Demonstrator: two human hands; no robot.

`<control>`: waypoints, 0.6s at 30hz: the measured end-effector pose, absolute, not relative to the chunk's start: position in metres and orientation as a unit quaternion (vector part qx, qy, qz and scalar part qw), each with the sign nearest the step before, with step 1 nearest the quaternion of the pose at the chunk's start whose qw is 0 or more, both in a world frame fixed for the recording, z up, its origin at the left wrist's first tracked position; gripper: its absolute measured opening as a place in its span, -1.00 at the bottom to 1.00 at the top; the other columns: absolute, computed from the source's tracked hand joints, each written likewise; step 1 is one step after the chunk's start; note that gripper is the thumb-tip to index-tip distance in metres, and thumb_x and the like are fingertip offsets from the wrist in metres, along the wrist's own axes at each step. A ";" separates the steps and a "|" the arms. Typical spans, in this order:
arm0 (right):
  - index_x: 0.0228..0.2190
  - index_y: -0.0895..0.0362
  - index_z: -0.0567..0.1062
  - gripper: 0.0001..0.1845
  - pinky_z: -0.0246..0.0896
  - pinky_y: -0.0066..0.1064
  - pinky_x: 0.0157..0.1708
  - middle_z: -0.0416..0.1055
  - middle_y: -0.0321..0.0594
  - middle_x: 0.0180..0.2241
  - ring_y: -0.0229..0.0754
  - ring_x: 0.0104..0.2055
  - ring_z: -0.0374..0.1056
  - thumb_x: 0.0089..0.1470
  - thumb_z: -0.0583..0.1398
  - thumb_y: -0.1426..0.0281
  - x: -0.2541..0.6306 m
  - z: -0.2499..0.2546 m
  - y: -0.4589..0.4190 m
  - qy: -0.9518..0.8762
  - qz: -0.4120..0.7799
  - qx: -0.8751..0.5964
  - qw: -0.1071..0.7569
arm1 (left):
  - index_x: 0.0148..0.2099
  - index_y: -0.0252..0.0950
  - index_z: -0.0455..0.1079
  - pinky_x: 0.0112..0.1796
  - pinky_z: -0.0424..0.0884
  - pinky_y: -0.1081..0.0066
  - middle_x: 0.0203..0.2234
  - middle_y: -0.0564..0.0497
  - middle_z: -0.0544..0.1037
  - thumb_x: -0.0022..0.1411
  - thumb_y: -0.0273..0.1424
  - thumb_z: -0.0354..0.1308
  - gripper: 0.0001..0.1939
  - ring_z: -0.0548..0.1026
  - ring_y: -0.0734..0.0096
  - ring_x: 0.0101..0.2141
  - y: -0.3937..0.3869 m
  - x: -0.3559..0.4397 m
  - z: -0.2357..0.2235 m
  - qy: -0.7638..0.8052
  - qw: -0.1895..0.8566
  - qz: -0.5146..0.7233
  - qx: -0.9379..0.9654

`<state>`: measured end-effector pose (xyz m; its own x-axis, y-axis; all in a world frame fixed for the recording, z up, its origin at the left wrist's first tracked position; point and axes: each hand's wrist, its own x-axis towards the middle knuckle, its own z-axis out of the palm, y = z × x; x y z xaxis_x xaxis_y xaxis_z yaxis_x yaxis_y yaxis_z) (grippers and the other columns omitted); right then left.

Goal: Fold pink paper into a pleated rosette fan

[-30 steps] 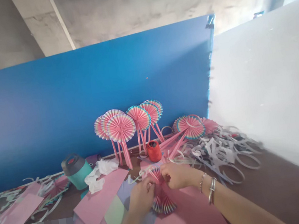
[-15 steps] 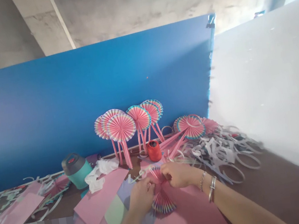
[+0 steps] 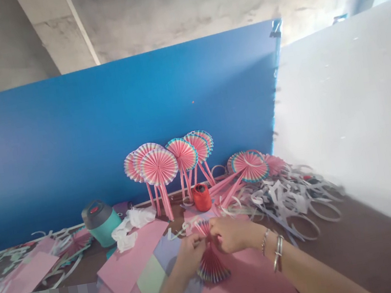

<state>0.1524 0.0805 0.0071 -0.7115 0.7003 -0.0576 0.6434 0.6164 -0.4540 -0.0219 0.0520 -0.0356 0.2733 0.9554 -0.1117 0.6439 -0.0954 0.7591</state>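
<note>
A pleated pink paper fan [image 3: 214, 268], pinched narrow at its waist and spread at both ends, sits in front of me with multicoloured edging on its lower end. My left hand [image 3: 191, 255] is closed at the left of the waist, thumb and finger pressed together. From the right, my right hand [image 3: 231, 234] curls its fingers closed against the same waist, partly covering the upper end. Whether a thread runs between the fingers is too small to tell. Just behind the hands stands a red spool of thread [image 3: 201, 198].
Finished pink paper rosettes [image 3: 158, 166] on paper legs lean against the blue partition [image 3: 68, 137]. Shredded white paper strips [image 3: 292, 195] heap at the right. A teal flask [image 3: 103, 225], crumpled tissue [image 3: 133, 223] and pink sheets [image 3: 125, 266] lie left. A white panel [image 3: 360, 105] bounds the right.
My hands have come closer together at the fan's waist, the left moving slightly right. The fan's lower end has tilted a little to the left.
</note>
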 end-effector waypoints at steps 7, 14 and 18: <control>-0.49 0.22 0.48 -0.89 -0.08 -0.54 -0.44 0.33 -0.25 -0.36 -0.38 -0.41 0.13 -0.13 0.14 0.48 0.150 0.007 0.083 -0.885 0.246 -0.387 0.080 | -0.31 -0.38 0.44 -0.46 0.06 0.53 -0.57 0.07 0.36 0.02 -0.53 0.03 -0.81 0.27 0.53 -0.51 0.041 -0.014 -0.033 0.587 0.315 0.209 0.716; -0.42 0.22 0.45 -0.87 -0.06 -0.49 -0.38 0.40 -0.21 -0.36 -0.31 -0.35 0.19 -0.01 0.11 0.46 0.149 -0.005 0.089 -0.878 0.233 -0.404 0.107 | -0.29 -0.34 0.37 -0.35 0.10 0.49 -0.40 0.00 0.48 0.16 -0.48 0.01 -0.88 0.39 0.45 -0.36 0.037 -0.011 -0.031 0.633 0.220 0.208 0.713; -0.40 0.23 0.48 -0.84 -0.04 -0.45 -0.35 0.43 -0.15 -0.34 -0.26 -0.33 0.25 0.01 0.09 0.51 0.148 -0.003 0.085 -0.878 0.220 -0.410 0.112 | -0.28 -0.32 0.36 -0.36 0.09 0.47 -0.40 0.00 0.51 0.17 -0.48 0.01 -0.89 0.45 0.41 -0.33 0.035 -0.009 -0.032 0.644 0.198 0.192 0.713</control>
